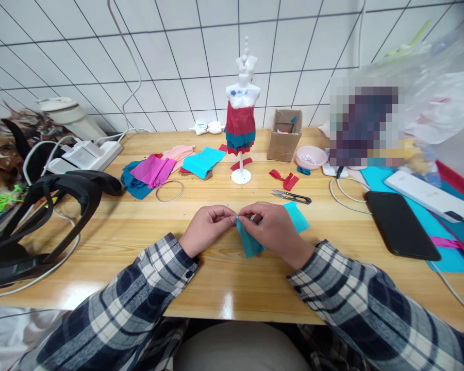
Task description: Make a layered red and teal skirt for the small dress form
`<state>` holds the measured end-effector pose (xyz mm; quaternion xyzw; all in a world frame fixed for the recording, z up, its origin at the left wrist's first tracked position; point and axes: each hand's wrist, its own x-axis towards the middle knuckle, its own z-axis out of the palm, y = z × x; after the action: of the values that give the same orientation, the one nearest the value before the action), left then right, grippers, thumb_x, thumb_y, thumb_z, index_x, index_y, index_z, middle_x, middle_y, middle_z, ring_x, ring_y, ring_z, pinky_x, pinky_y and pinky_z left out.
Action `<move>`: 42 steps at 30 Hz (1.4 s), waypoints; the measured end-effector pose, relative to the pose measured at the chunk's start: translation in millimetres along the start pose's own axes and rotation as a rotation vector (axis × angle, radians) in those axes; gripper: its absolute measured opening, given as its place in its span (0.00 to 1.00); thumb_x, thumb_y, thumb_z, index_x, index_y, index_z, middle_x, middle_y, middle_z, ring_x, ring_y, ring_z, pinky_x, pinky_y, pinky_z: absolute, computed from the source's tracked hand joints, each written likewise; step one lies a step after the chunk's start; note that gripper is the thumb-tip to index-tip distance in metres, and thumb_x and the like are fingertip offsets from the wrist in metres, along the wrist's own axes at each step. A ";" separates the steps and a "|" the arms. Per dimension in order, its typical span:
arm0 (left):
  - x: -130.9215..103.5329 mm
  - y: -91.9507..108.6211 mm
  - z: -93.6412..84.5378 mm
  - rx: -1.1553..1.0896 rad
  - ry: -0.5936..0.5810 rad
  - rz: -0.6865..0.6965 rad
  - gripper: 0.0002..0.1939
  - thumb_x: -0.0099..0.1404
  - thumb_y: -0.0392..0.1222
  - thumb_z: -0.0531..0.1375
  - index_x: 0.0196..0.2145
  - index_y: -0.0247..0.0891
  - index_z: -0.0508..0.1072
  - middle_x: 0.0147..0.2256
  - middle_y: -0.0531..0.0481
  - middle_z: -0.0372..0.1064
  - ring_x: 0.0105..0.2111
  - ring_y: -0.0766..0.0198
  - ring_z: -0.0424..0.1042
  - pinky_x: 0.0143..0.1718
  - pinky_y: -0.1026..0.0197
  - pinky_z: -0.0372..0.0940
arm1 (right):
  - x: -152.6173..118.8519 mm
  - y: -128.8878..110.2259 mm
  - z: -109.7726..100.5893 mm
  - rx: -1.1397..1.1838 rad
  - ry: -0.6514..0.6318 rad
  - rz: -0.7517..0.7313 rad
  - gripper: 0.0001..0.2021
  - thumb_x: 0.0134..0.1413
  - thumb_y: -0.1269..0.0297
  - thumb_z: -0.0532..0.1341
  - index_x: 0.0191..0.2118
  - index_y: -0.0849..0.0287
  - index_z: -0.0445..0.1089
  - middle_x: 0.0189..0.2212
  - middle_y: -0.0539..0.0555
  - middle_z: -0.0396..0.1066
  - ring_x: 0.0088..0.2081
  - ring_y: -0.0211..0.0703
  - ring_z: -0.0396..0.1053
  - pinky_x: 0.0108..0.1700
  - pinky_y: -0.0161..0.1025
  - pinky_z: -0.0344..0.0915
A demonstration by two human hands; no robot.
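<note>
A turquoise cloth piece hangs below my two hands over the front of the table, and part of it is hidden behind my right hand. My right hand pinches its upper edge between thumb and forefinger. Close against it, my left hand is closed in a pinch at the cloth's top left corner, where a tiny pale tip shows; what its fingertips hold is too small to name. Another turquoise piece shows behind my right hand. Thread snips lie just beyond.
A small white dress form in red and teal cloth stands at the back centre. Right of it are a cardboard box and a pink bowl. A black phone lies right, folded cloths back left, a black headset far left.
</note>
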<state>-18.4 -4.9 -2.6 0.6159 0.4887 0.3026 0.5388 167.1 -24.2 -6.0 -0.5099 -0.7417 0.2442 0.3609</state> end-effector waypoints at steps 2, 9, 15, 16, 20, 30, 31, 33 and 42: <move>0.1 0.1 0.1 0.008 0.000 0.004 0.12 0.56 0.47 0.64 0.31 0.33 0.77 0.30 0.49 0.77 0.30 0.64 0.71 0.36 0.62 0.65 | -0.1 -0.7 -0.5 -0.034 -0.002 -0.015 0.04 0.54 0.66 0.64 0.33 0.56 0.77 0.30 0.49 0.78 0.29 0.37 0.70 0.33 0.34 0.62; -0.5 1.7 2.6 0.095 0.020 0.045 0.13 0.56 0.48 0.64 0.28 0.34 0.76 0.28 0.48 0.76 0.28 0.64 0.71 0.33 0.63 0.65 | -0.9 -4.6 0.5 -0.038 0.014 0.039 0.03 0.52 0.67 0.63 0.31 0.57 0.76 0.28 0.48 0.77 0.28 0.37 0.70 0.32 0.35 0.61; -1.5 5.4 3.8 0.083 0.036 0.036 0.15 0.56 0.50 0.64 0.30 0.34 0.78 0.30 0.47 0.77 0.31 0.62 0.73 0.36 0.62 0.67 | 2.6 -4.7 2.8 0.244 0.002 0.265 0.04 0.50 0.66 0.62 0.29 0.58 0.75 0.24 0.49 0.75 0.23 0.35 0.69 0.26 0.31 0.62; -1.7 5.9 3.7 0.080 0.041 0.037 0.15 0.56 0.51 0.65 0.30 0.34 0.78 0.30 0.47 0.77 0.31 0.62 0.73 0.36 0.61 0.67 | 3.3 -4.4 3.1 0.273 0.002 0.285 0.05 0.50 0.65 0.62 0.29 0.59 0.75 0.24 0.49 0.75 0.23 0.35 0.69 0.25 0.31 0.62; -2.1 5.5 3.2 0.059 0.052 0.041 0.15 0.56 0.51 0.65 0.30 0.34 0.79 0.31 0.47 0.78 0.33 0.61 0.73 0.37 0.61 0.67 | 4.9 -2.7 3.8 0.336 0.003 0.325 0.05 0.50 0.64 0.62 0.28 0.59 0.74 0.23 0.49 0.75 0.23 0.35 0.68 0.24 0.31 0.61; -2.5 4.4 1.0 -0.035 0.037 -0.013 0.16 0.55 0.52 0.67 0.30 0.33 0.78 0.26 0.50 0.74 0.27 0.66 0.68 0.32 0.64 0.63 | 1.5 -7.1 3.4 0.274 0.039 0.296 0.07 0.51 0.62 0.63 0.31 0.59 0.77 0.23 0.50 0.76 0.23 0.36 0.69 0.26 0.32 0.63; -2.5 4.6 1.1 -0.043 0.041 -0.014 0.16 0.55 0.51 0.67 0.30 0.33 0.78 0.27 0.50 0.74 0.28 0.66 0.68 0.32 0.64 0.63 | 1.4 -7.4 3.4 0.279 0.037 0.298 0.07 0.52 0.62 0.63 0.31 0.59 0.77 0.24 0.50 0.76 0.24 0.36 0.70 0.26 0.33 0.63; -2.6 5.0 1.5 -0.055 0.051 -0.010 0.15 0.55 0.51 0.67 0.29 0.34 0.77 0.27 0.50 0.74 0.28 0.66 0.68 0.33 0.64 0.63 | 0.9 -7.5 3.5 0.297 0.028 0.297 0.07 0.52 0.62 0.63 0.32 0.58 0.77 0.25 0.51 0.77 0.24 0.37 0.71 0.27 0.33 0.64; 0.0 2.6 -0.7 -0.045 0.070 -0.008 0.13 0.53 0.48 0.66 0.29 0.34 0.75 0.26 0.52 0.72 0.27 0.67 0.67 0.32 0.64 0.62 | -3.9 -7.5 4.8 0.189 0.050 0.128 0.07 0.55 0.62 0.63 0.34 0.55 0.79 0.29 0.50 0.79 0.27 0.38 0.70 0.31 0.35 0.66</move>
<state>-18.4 -4.5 0.0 0.5906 0.5028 0.3328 0.5364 159.8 -30.5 -4.6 -0.5260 -0.6720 0.3229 0.4091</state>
